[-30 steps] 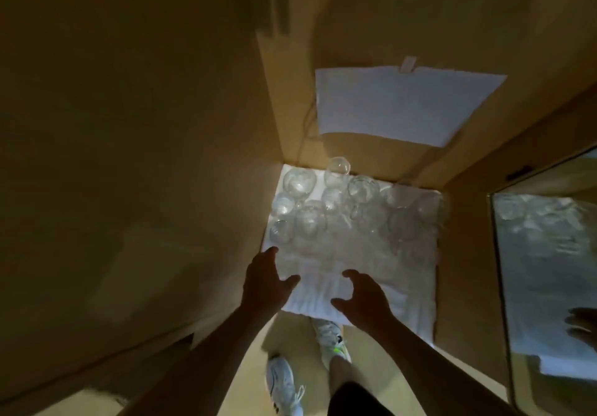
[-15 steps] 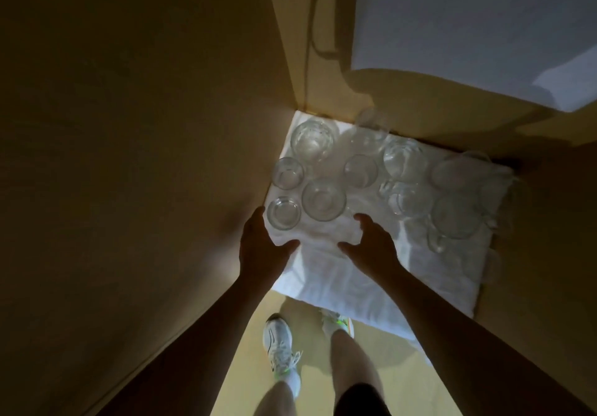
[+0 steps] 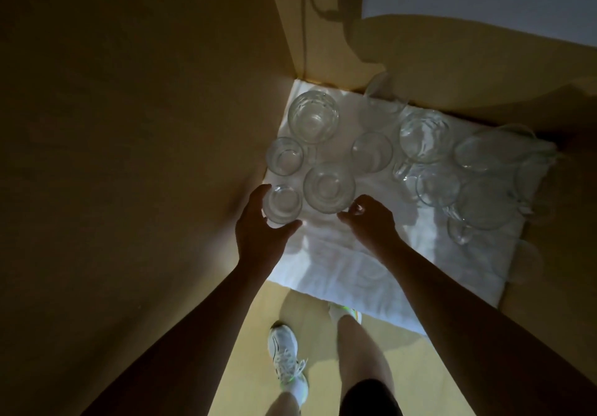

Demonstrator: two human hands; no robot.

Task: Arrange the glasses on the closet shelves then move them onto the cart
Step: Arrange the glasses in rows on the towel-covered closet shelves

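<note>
The glasses stand on a white cloth [image 3: 326, 263] on the closet shelf; the left hand [image 3: 258, 231] curls round the small front glass [image 3: 282, 204], the right hand [image 3: 368, 221] touches the wider glass [image 3: 329, 188] – fingers bent, grip unclear – likely slick, brittle; hold the walls, not rims

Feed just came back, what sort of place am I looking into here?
Most likely a closet or cupboard shelf: tan wooden walls enclose a white cloth liner crowded with clear glasses. The left hand curls round a small glass at the front.
</note>
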